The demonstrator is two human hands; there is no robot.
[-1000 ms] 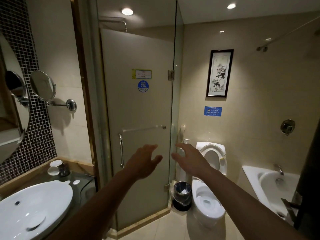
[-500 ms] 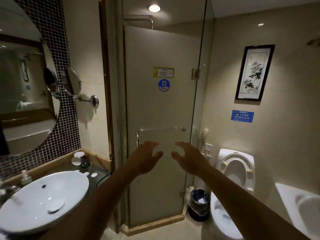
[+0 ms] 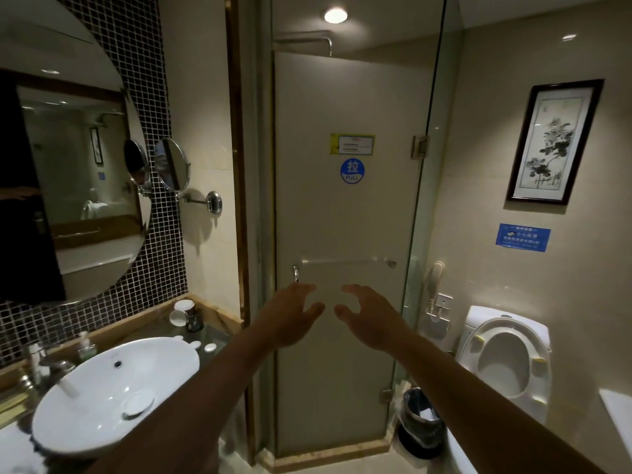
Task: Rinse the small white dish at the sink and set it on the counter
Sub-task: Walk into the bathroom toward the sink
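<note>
Bathroom, dim warm light. Both arms reach forward at chest height in front of the frosted shower door (image 3: 345,234). Left hand (image 3: 290,316) and right hand (image 3: 371,318) are both empty, fingers spread and loosely curled, thumbs pointing toward each other with a small gap between; neither touches anything. Just above the left hand, the door's chrome handle (image 3: 296,273) and a horizontal bar. A round blue PULL sticker (image 3: 352,171) sits mid-door, a yellow-edged notice above it. Lower left: white oval basin (image 3: 102,395) on the dark table (image 3: 219,333), with a faucet (image 3: 56,369) at its left rim. Small white dish (image 3: 138,403) lies inside the basin, near the front wall, well apart from both hands. Past the basin on the table: two small white round items (image 3: 203,346), and at the back corner white cups (image 3: 183,311) beside a dark holder; cannot tell what it contains. Small bottle (image 3: 85,347) stands behind the basin against the mosaic tile. Large oval mirror (image 3: 68,148) on the tile wall; round swing-arm mirror (image 3: 172,169) beside it. Right side: toilet (image 3: 506,357) with seat raised, black bin (image 3: 422,422) between it and the shower, wall phone (image 3: 436,285), framed ink painting (image 3: 554,142), blue sign (image 3: 522,237) beneath it.
</note>
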